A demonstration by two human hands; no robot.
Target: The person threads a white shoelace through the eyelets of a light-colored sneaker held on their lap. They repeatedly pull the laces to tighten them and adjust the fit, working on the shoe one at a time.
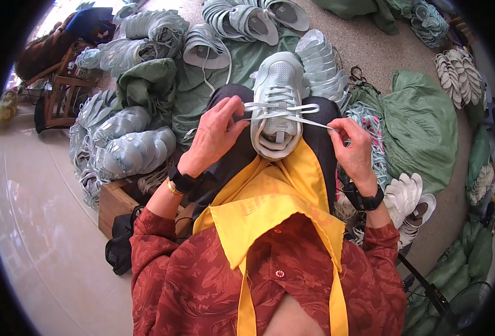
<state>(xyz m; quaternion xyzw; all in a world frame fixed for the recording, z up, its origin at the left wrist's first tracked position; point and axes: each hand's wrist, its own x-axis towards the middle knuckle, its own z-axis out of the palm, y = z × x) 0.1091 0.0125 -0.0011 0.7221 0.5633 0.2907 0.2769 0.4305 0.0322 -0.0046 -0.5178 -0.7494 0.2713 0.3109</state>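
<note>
**Stone-speckled floor [370,39] and piles of shoes are lying around you while your hands are gripping laces [310,121]**

Pale blue shoe pieces [135,152] are lying in long stacks to your left. Green cloth [194,103] is spreading out past your knees, and a big green sack [421,131] is resting on your right. White shoe pieces [401,196] are sitting near your right wrist. By your left elbow, a wooden box [112,208] is standing on shiny tiles [46,224].

One pale grey-blue shoe [277,92] is sitting upright at your lap, between your knees. Its toe is pointing away from you, and its open heel end is facing you, next to your yellow apron [275,207].

Your left hand [211,131] is curling its fingers and thumb around a lace, just left of the shoe. Your right hand [353,148] is pinching another end between thumb and finger. That end is stretching nearly straight from the shoe. Lace loops are sticking out on both sides of the shoe.
</note>
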